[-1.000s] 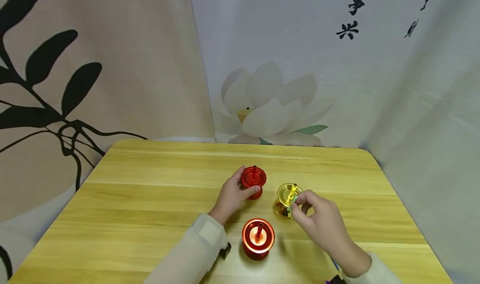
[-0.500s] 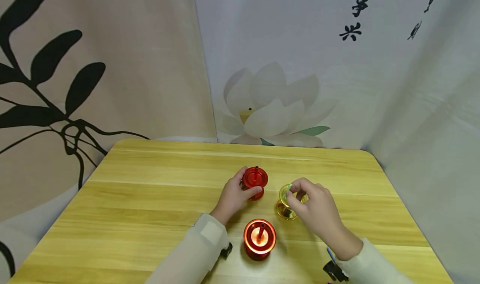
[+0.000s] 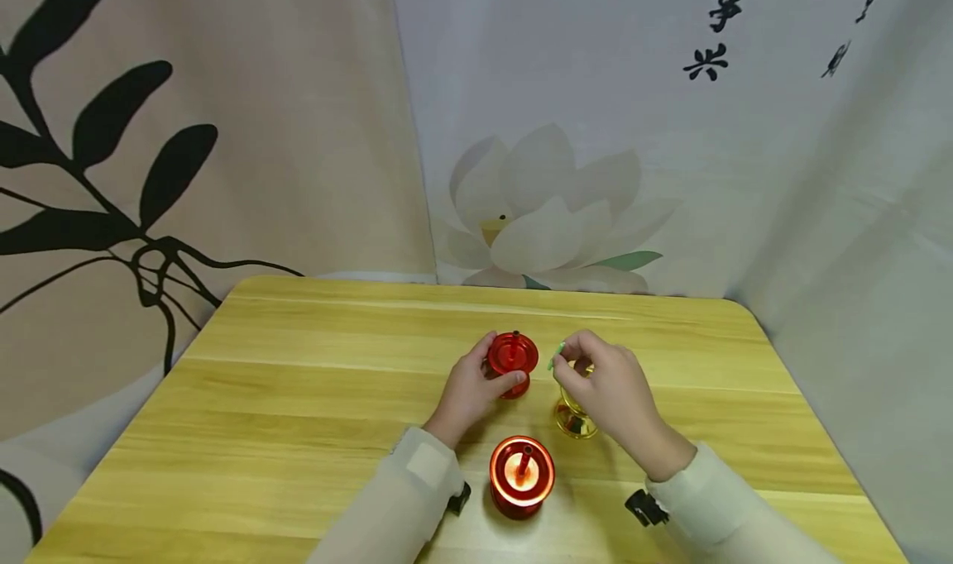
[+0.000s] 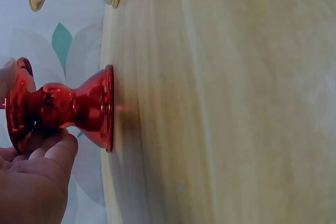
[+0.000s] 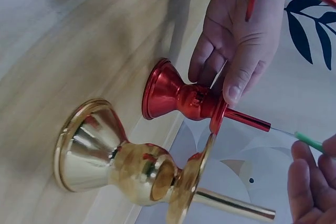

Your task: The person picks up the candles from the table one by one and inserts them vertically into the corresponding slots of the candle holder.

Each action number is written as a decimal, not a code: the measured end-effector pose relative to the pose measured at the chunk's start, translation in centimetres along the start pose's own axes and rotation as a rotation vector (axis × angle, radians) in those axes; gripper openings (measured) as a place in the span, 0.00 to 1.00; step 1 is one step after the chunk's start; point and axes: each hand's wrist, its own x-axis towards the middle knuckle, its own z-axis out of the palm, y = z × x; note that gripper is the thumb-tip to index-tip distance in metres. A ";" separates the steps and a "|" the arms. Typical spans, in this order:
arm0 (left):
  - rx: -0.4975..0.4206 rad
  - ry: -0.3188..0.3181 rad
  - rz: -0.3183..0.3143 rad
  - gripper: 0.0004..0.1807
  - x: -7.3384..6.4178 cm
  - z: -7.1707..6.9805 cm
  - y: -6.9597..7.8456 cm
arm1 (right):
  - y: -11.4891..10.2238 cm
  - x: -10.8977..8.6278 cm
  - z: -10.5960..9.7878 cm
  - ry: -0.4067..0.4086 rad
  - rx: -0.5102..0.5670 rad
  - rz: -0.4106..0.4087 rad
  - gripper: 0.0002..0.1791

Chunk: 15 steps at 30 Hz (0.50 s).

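Observation:
My left hand point(image 3: 463, 394) grips a shiny red candle holder point(image 3: 514, 352) under its round dish. Its base stands on the table, and a thin red tube rises from the dish. My right hand point(image 3: 614, 389) pinches a slim green stick point(image 5: 308, 142) between thumb and fingers. A fine wire-like end of that stick reaches the tip of the red tube in the right wrist view; whether it goes inside I cannot tell. Below my right hand is a gold candle holder point(image 3: 575, 419), its upper part mostly hidden in the head view.
Nearer to me stands a second red candle holder point(image 3: 521, 481), upright between my forearms. The wooden table point(image 3: 320, 399) ends at a back edge against printed cloth point(image 3: 566, 208). Dark wrist devices point(image 3: 644, 508) sit at my cuffs.
My right hand has moved left and away from me with the green stick, from over the gold candle holder towards the held red one. The left hand keeps its grip.

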 end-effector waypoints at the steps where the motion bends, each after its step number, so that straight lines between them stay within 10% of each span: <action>1: 0.004 0.000 0.004 0.47 0.0 0.0 0.1 | -0.1 0.2 0.1 -0.008 0.000 0.007 0.02; 15: 0.016 -0.022 0.032 0.43 -0.2 -0.2 0.1 | -1.4 3.7 1.6 -0.109 -0.053 0.133 0.03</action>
